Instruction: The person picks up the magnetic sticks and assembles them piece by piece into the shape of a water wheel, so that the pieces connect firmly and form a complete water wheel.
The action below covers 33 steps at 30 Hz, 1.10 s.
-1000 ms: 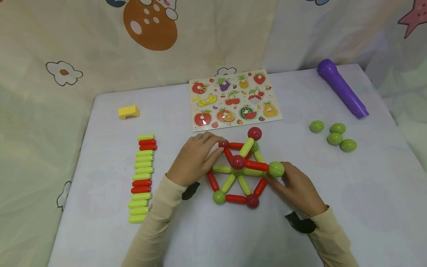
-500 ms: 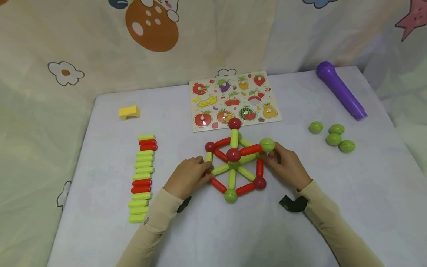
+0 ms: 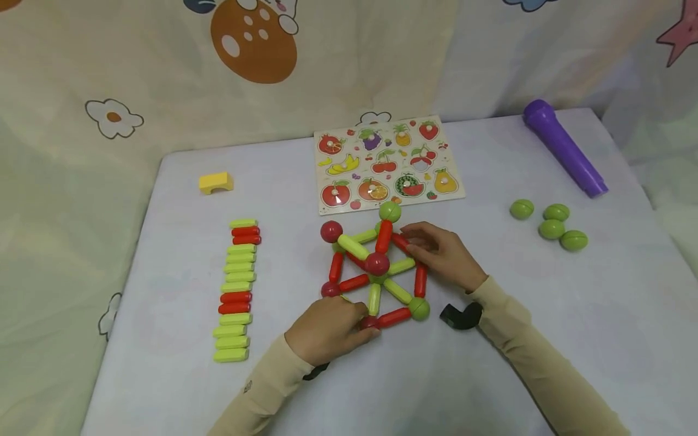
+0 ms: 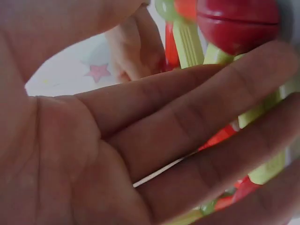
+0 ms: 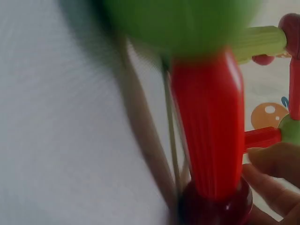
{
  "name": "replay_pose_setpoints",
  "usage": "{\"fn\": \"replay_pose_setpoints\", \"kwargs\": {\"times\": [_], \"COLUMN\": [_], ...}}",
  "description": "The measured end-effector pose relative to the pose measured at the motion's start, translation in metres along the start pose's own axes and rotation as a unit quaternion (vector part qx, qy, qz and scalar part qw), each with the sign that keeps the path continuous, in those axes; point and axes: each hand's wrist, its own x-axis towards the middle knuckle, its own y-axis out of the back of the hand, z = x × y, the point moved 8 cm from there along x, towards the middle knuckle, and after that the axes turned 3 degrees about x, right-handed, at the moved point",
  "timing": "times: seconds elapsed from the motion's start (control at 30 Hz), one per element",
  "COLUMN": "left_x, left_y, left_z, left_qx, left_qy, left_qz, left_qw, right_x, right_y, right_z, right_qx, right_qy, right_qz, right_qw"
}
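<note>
Hands on both sides of the stick-and-ball frame [image 3: 376,266], which sits mid-desk [image 3: 491,375], just in front of the fruit puzzle board [image 3: 388,162]. Left hand [image 3: 327,330] is at the near corner, fingers [image 4: 197,117] laid fairly straight against the rods, not really curled round anything. Right hand [image 3: 444,254] is on the far right side, fingertips pinching a red rod there. Spare red and green rods [image 3: 237,290] lie in a row to the left, four green balls [image 3: 551,224] loose on the right. No real containers here, just that board with fruit pieces set into it.
</note>
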Motion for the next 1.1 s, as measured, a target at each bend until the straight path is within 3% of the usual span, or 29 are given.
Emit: {"fn": "replay_pose_setpoints", "kwargs": {"times": [0.07, 0.13, 0.2, 0.27, 0.33, 0.43, 0.5, 0.6, 0.73, 0.83, 1.0, 1.1], "left_x": [-0.001, -0.003, -0.006, -0.012, -0.02, -0.031, -0.036, -0.038, -0.035, -0.033, -0.027, -0.024], "left_y": [0.003, 0.012, 0.03, 0.056, 0.083, 0.111, 0.119, 0.118, 0.108, 0.104, 0.103, 0.109], "left_z": [-0.002, -0.012, -0.034, -0.064, -0.097, -0.143, -0.167, -0.194, -0.213, -0.22, -0.225, -0.217], "left_qx": [-0.021, -0.038, -0.024, 0.024, 0.083, 0.136, 0.135, 0.117, 0.101, 0.103, 0.116, 0.131], "left_qy": [-0.006, 0.012, 0.06, 0.126, 0.194, 0.285, 0.34, 0.415, 0.467, 0.48, 0.474, 0.455], "left_qz": [-0.009, -0.002, 0.036, 0.101, 0.177, 0.257, 0.274, 0.24, 0.187, 0.178, 0.179, 0.22], "left_qw": [0.9997, 0.9992, 0.9973, 0.9867, 0.9615, 0.9135, 0.8897, 0.87, 0.8579, 0.8529, 0.8541, 0.8532], "right_x": [0.0, -0.002, -0.005, -0.008, -0.009, -0.009, -0.009, -0.009, -0.011, -0.012, -0.012, -0.011], "right_y": [0.003, 0.009, 0.016, 0.023, 0.028, 0.03, 0.03, 0.028, 0.027, 0.027, 0.027, 0.028], "right_z": [-0.001, 0.0, 0.004, 0.011, 0.017, 0.024, 0.027, 0.029, 0.03, 0.03, 0.029, 0.03], "right_qx": [-0.018, -0.031, -0.041, -0.045, -0.039, -0.027, -0.016, -0.005, 0.009, 0.016, 0.024, 0.021], "right_qy": [0.009, 0.013, 0.012, 0.005, 0.0, -0.008, -0.011, -0.014, -0.017, -0.019, -0.019, -0.023], "right_qz": [0.01, 0.022, 0.041, 0.053, 0.059, 0.052, 0.047, 0.045, 0.042, 0.04, 0.04, 0.039], "right_qw": [1.0, 0.999, 0.998, 0.998, 0.998, 0.998, 0.999, 0.999, 0.999, 0.999, 0.999, 0.999]}}
